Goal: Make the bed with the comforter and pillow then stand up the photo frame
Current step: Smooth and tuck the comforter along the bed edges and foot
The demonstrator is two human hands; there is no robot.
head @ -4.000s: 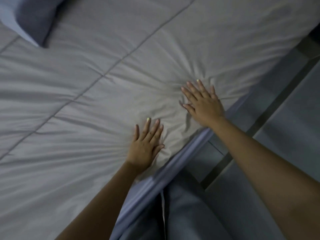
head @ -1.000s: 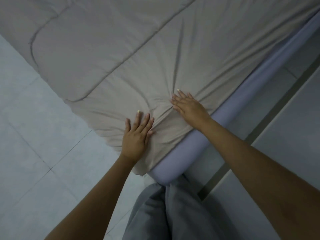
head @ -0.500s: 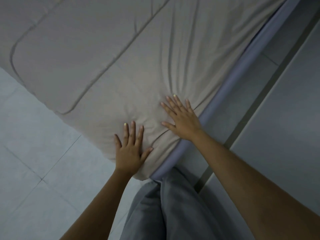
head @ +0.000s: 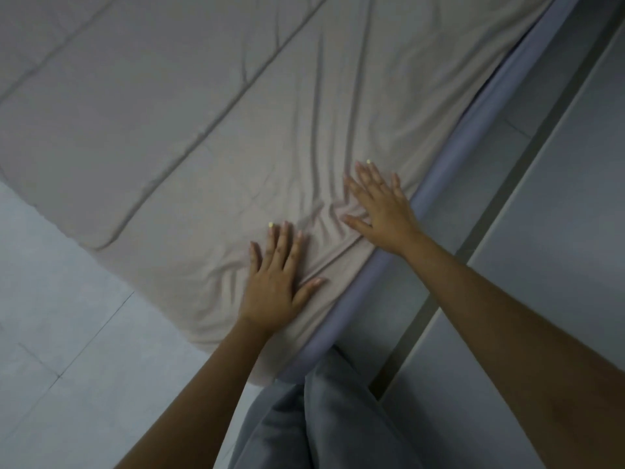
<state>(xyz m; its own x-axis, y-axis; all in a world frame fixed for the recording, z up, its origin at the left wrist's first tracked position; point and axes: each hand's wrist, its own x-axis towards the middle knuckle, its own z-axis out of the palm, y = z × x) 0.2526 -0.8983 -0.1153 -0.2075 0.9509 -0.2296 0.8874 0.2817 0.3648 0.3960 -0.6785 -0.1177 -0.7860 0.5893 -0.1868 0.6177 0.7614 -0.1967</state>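
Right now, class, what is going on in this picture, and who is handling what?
A person is making a bed. Both hands lie flat with straight fingers on a beige comforter near its corner: the left hand nearer the corner, the right hand by the edge where a lavender sheet shows. The fabric is wrinkled between and around the hands. A tiled floor shows beside the bed. No pillow or photo frame is in view.

Comforter (head: 209,106) – matt beige cloth, stitched, creased; floor (head: 61,333) – smooth tile.
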